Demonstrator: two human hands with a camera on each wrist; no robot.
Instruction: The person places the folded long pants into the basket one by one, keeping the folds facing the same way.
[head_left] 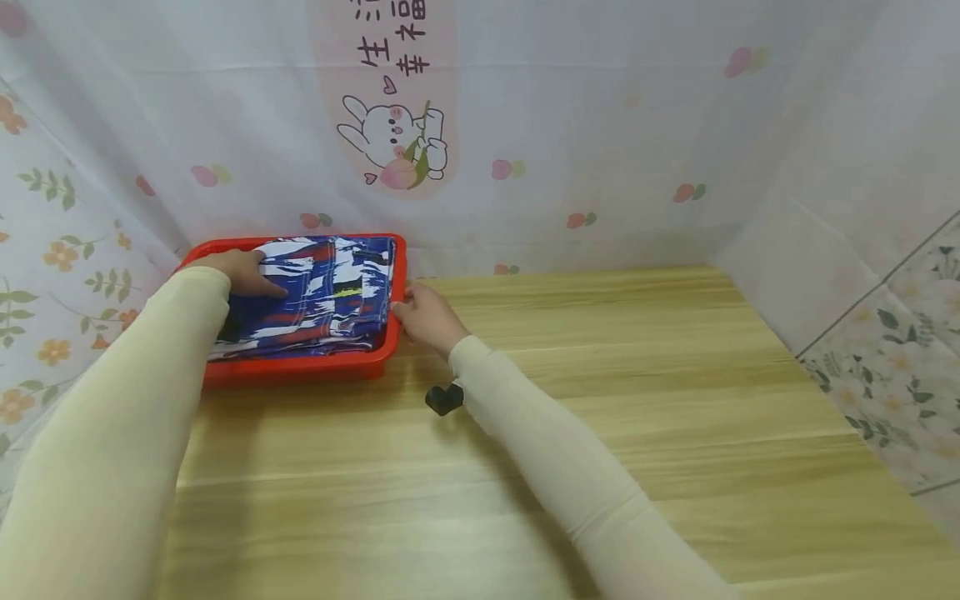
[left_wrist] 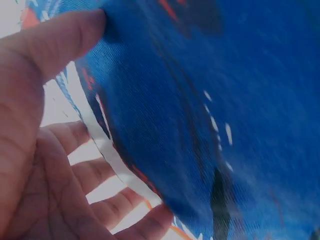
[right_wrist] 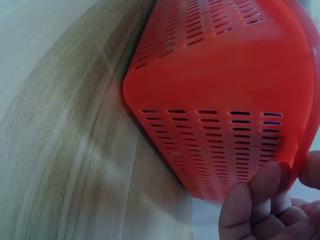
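Observation:
A red plastic basket with slotted walls stands on the wooden table at the back left. In it lies a folded garment with a blue, white and red print and visible stitching. My left hand holds the garment's left edge, thumb on top; in the left wrist view the fingertips go behind the white edge of the garment. My right hand pinches the basket's right rim; the right wrist view shows curled fingers under the rim of the basket and the thumb opposite.
A white printed curtain hangs right behind the basket, and a flowered cloth is close on its left. The wooden table top spreads to the right and front. A black piece shows at my right wrist.

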